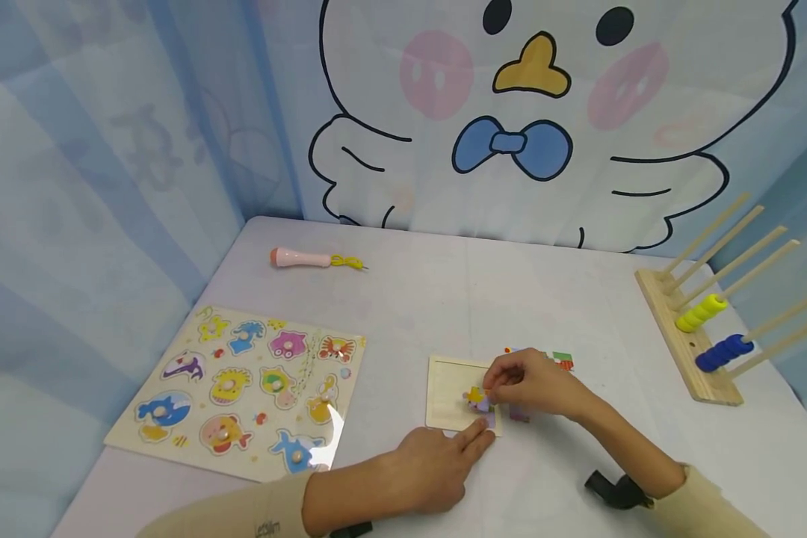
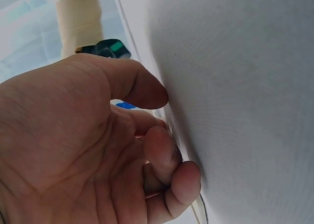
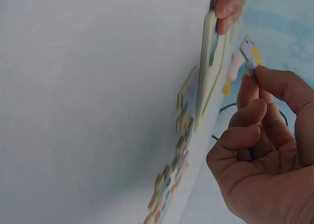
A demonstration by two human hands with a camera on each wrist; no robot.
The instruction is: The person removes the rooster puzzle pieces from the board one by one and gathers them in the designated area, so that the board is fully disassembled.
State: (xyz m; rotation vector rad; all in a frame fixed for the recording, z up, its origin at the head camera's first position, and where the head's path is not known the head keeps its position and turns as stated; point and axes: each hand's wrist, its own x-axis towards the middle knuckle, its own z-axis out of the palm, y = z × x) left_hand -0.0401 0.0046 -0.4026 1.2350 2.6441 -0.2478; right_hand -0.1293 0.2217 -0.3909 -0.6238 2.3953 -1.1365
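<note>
Between thumb and fingertips, my right hand pinches a small jigsaw piece with yellow and purple print. In the right wrist view that puzzle piece is tilted, held above the shallow wooden puzzle tray. My left hand has its extended fingers at the tray's lower right corner, touching a purple piece there. The other fingers of the left hand are bent in the left wrist view. Loose jigsaw pieces lie right of the tray, partly hidden in the head view by my right hand.
A peg puzzle board with sea animals lies at the left. Behind it rests a pink toy microphone with a yellow cord. A wooden peg stand with yellow and blue rings stands at the right.
</note>
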